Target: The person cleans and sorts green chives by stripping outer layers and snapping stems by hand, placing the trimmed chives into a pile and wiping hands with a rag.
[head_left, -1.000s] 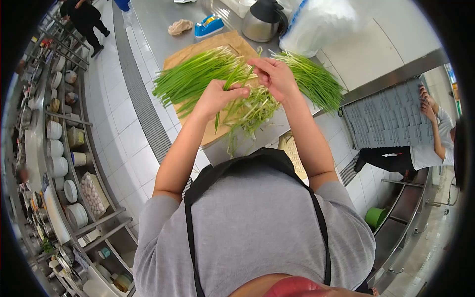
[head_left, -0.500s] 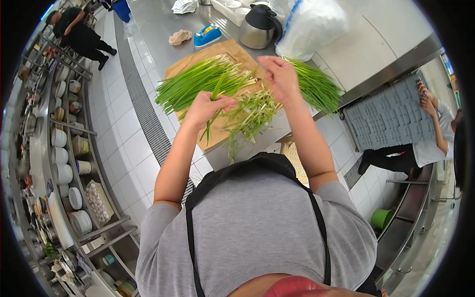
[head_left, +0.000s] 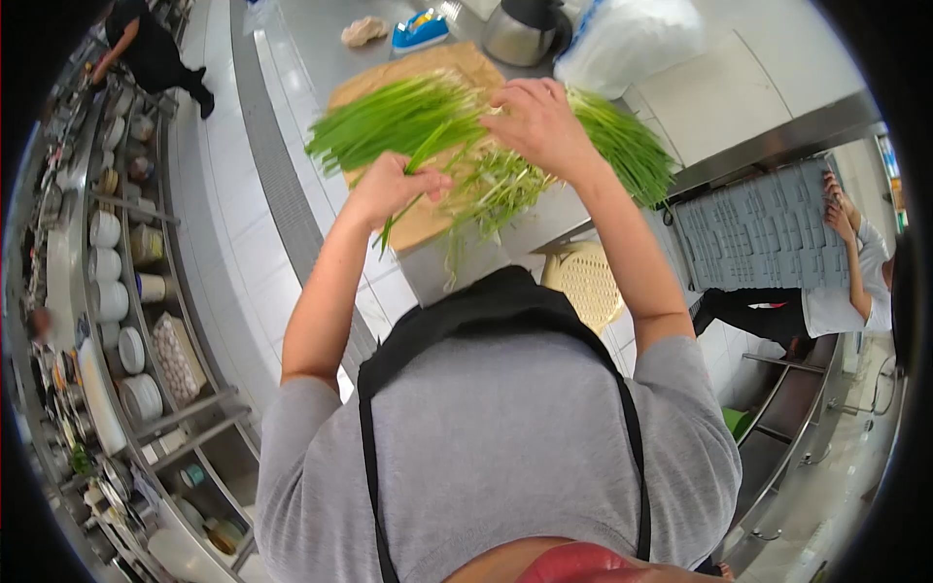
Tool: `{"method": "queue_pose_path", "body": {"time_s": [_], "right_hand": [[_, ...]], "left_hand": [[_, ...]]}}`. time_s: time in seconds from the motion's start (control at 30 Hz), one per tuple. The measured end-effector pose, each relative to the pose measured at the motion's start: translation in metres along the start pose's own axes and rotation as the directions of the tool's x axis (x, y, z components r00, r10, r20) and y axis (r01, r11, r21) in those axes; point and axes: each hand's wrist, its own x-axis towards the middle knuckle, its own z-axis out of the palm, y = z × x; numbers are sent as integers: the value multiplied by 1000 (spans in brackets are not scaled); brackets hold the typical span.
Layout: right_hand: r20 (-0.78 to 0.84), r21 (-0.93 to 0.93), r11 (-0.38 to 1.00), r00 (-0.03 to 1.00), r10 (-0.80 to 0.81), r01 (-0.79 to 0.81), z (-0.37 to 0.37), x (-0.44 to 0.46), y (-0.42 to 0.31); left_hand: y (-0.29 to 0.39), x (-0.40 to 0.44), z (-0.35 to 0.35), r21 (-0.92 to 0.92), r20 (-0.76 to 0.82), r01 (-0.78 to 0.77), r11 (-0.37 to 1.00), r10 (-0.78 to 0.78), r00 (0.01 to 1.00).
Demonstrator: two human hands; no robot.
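In the head view, my left hand (head_left: 397, 189) is closed around a few long green chives (head_left: 420, 155) whose stems stick out on both sides of the fist. My right hand (head_left: 542, 128) reaches over the pale root ends of a large chive pile (head_left: 389, 119), fingers bent and apart; whether the fingertips touch a stem is blurred. The pile lies on brown paper (head_left: 413, 229). Between my hands and my body is a loose heap of trimmed, yellowish chive scraps (head_left: 505, 185), some hanging over the table edge. Right of my right hand lies a second chive bundle (head_left: 627, 151).
On the steel table (head_left: 301, 49) are a blue tape dispenser (head_left: 420, 32), a crumpled beige lump (head_left: 364, 31), a steel jug (head_left: 520, 34) and a white plastic bag (head_left: 632, 44). A stool (head_left: 583, 282) stands below. One person holds a grey crate (head_left: 763, 228); another stands far left.
My right hand has moved left and down to the pile's root ends. My left hand has shifted slightly left, still holding chives. The camera view has tilted, and the far-left person has moved.
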Motion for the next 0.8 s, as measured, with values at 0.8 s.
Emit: {"method": "queue_pose_path", "body": {"time_s": [0.8], "right_hand": [[150, 425, 853, 953, 263, -302, 88, -4, -111]], "left_hand": [[-119, -252, -47, -679, -682, -297, 672, -425, 595]]}}
